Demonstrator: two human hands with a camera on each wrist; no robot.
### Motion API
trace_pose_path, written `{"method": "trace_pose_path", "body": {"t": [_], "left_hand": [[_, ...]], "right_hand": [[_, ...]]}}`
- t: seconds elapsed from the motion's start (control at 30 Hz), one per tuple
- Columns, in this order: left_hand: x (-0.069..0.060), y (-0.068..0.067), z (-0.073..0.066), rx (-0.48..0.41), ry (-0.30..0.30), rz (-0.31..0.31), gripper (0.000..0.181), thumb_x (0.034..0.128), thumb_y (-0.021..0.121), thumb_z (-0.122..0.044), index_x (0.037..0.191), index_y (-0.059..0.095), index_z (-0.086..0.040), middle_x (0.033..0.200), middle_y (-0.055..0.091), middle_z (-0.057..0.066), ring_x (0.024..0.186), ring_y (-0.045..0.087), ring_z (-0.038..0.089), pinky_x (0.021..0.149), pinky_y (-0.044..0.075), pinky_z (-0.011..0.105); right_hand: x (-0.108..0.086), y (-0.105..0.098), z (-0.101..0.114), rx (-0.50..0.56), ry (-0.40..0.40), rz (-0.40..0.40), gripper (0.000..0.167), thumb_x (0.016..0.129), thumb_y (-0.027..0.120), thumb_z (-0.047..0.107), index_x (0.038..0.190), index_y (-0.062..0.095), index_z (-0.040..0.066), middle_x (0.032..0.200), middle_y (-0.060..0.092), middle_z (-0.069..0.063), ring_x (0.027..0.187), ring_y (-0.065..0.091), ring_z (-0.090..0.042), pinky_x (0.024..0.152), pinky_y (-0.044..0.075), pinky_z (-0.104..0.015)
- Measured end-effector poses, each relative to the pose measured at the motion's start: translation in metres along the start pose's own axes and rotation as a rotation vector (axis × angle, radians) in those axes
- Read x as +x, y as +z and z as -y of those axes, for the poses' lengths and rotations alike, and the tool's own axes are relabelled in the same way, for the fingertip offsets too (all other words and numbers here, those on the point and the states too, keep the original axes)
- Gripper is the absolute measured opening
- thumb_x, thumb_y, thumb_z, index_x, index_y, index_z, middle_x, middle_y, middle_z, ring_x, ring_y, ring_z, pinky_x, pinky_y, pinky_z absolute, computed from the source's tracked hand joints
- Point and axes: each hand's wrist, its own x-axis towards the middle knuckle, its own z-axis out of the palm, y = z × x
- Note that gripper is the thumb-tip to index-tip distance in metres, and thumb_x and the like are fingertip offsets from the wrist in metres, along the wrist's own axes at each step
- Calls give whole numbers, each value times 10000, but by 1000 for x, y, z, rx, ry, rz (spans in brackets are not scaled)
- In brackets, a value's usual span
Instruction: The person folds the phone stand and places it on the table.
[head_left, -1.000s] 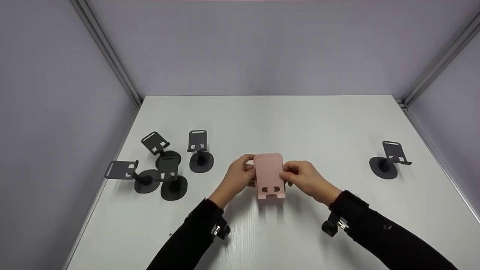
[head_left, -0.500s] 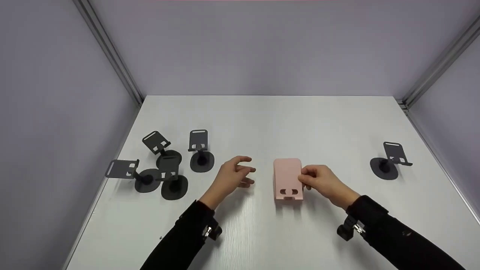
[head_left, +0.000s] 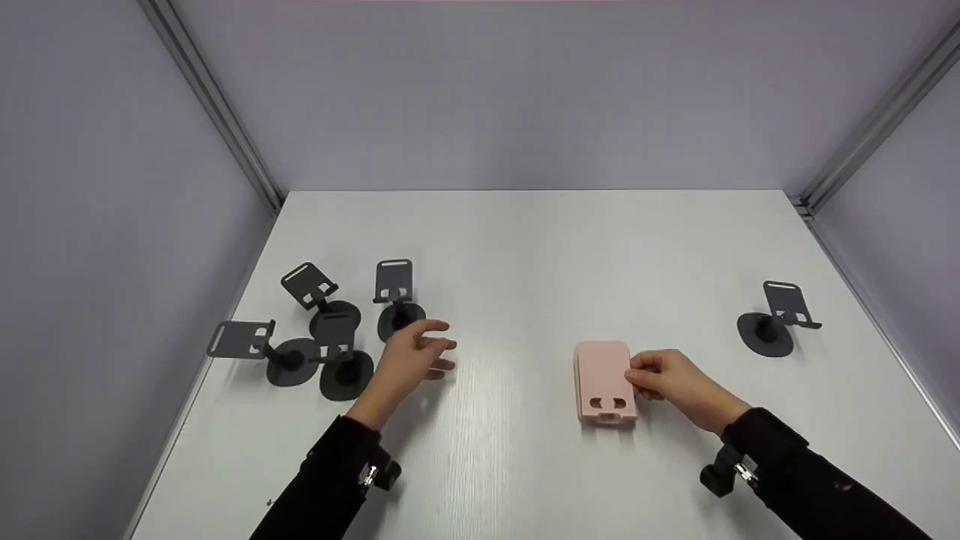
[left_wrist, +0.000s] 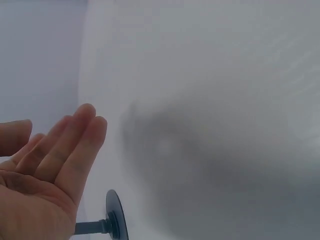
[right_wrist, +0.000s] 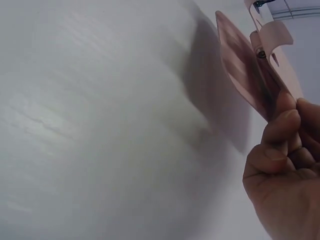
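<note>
A pink folding phone stand (head_left: pixel 606 379) is pinched at its right edge between the thumb and fingers of my right hand (head_left: pixel 686 388). In the right wrist view the stand (right_wrist: pixel 285 65) shows its plate, hinge and base angled apart, and its shadow falls on the table beside it. My left hand (head_left: pixel 405 360) holds nothing; its fingers reach loosely to the right. It hovers just in front of a dark grey phone stand (head_left: pixel 394 279), covering part of that stand's round base. In the left wrist view the fingers (left_wrist: pixel 75 155) are extended, with a dark round base below.
Several more dark grey phone stands cluster on the left of the white table (head_left: pixel 510 255), among them one tilted stand (head_left: pixel 309 285) and one at the left edge (head_left: pixel 241 340). Another dark stand (head_left: pixel 787 304) is at the far right. Grey walls surround the table.
My left hand has let go of the pink phone stand and moved left toward the dark stands. My right hand has carried the pink stand to the right and nearer to me.
</note>
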Motion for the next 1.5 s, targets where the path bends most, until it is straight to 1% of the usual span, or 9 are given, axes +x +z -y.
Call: {"method": "trace_pose_path", "body": {"t": [0.1, 0.23, 0.5, 0.7, 0.97, 1.07, 1.23, 1.4, 1.5], "left_hand": [[-4, -9, 2, -33, -33, -47, 368, 1024, 590, -78, 1379, 564, 18, 1179, 709, 253, 889, 751, 370, 793, 627, 453], [-8, -18, 3, -91, -74, -117, 374, 1032, 595, -122, 1375, 562, 22, 1156, 710, 255, 885, 749, 375, 786, 629, 446], [-11, -32, 0, -161, -112, -228, 428, 1062, 570, -269, 1359, 536, 37, 1147, 697, 305, 895, 754, 391, 747, 636, 418], [-10, -35, -3, -184, -140, -262, 412, 1066, 557, -271, 1340, 523, 35, 1102, 710, 309, 824, 762, 374, 690, 638, 403], [-11, -37, -6, -179, -129, -267, 363, 1059, 562, -195, 1345, 530, 26, 1064, 726, 280, 764, 766, 325, 688, 638, 398], [-14, -40, -8, -126, -95, -273, 336, 1047, 572, -160, 1335, 552, 12, 1038, 735, 251, 739, 762, 324, 669, 638, 382], [-22, -49, -14, 31, 6, -325, 274, 1037, 577, -151, 1279, 609, -28, 967, 747, 213, 702, 752, 319, 608, 628, 347], [-29, -61, -16, 330, 165, -431, 227, 1031, 583, -169, 1186, 683, -36, 843, 753, 113, 648, 726, 251, 568, 581, 292], [-32, -68, -14, 548, 276, -516, 195, 1008, 619, -155, 1097, 721, -15, 794, 749, 88, 658, 708, 260, 597, 545, 369]], "right_hand": [[-1, -2, -5, -4, 1, 19, 258, 1006, 630, 124, 945, 560, -117, 727, 487, -14, 679, 450, -121, 604, 365, -235], [-3, -2, -10, -5, 26, 31, 218, 1011, 628, 135, 930, 586, -63, 741, 507, -3, 683, 462, -115, 599, 378, -230], [-1, -4, -14, -1, 89, 22, 163, 1012, 622, 143, 935, 618, -1, 730, 490, 34, 636, 431, -90, 556, 341, -234], [0, -3, -19, -27, 136, -4, 151, 1002, 620, 130, 951, 637, -11, 691, 488, 35, 585, 398, -98, 509, 308, -231], [2, -1, -15, -50, 184, -53, 155, 990, 625, 127, 979, 656, -24, 674, 491, 23, 559, 375, -102, 500, 294, -234], [2, 0, -15, -61, 205, -82, 166, 991, 636, 139, 1002, 668, -23, 689, 524, 16, 565, 390, -105, 501, 304, -235], [0, 1, -13, -80, 209, -102, 174, 987, 653, 156, 993, 679, -16, 719, 569, 1, 587, 412, -111, 507, 319, -234], [0, 0, -12, -106, 200, -105, 160, 970, 664, 164, 940, 688, 8, 709, 585, -1, 580, 411, -106, 495, 313, -220], [0, -1, -10, -127, 192, -108, 159, 962, 671, 166, 932, 695, 12, 704, 593, -2, 577, 421, -106, 488, 318, -215]]}}
